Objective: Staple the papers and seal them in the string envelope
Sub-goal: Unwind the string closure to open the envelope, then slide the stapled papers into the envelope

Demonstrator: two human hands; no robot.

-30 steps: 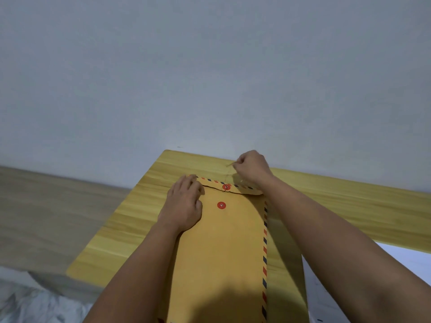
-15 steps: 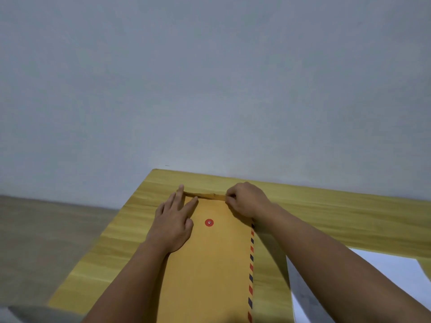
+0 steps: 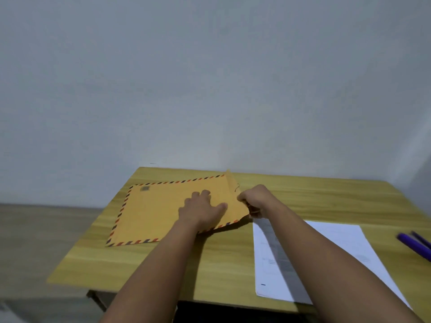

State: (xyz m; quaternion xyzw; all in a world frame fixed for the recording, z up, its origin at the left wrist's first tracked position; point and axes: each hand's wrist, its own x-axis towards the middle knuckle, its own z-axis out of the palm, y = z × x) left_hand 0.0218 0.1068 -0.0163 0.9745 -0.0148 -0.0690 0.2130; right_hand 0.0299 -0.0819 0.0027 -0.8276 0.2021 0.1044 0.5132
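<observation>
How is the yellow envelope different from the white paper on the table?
The envelope is yellow with a red-and-blue striped border; the paper is white with faint print. The left hand presses on the envelope and the right hand grips its flap end; the paper is only crossed by the right arm. Both lie on the wooden table.

A plain grey-white wall (image 3: pixel 210 78) fills the upper half of the view, without any window or picture on it. The light is soft and even, and gives only weak shadows. The tabletop (image 3: pixel 163 264) is of yellow-green wood with a fine grain, and its far edge stands against the wall. Its left edge runs slanted toward the near left corner. Under the near edge there is a dark space, and a dark leg (image 3: pixel 96 298) shows below the near left corner. At the left, a brownish-grey floor (image 3: pixel 42 229) meets the wall.
</observation>
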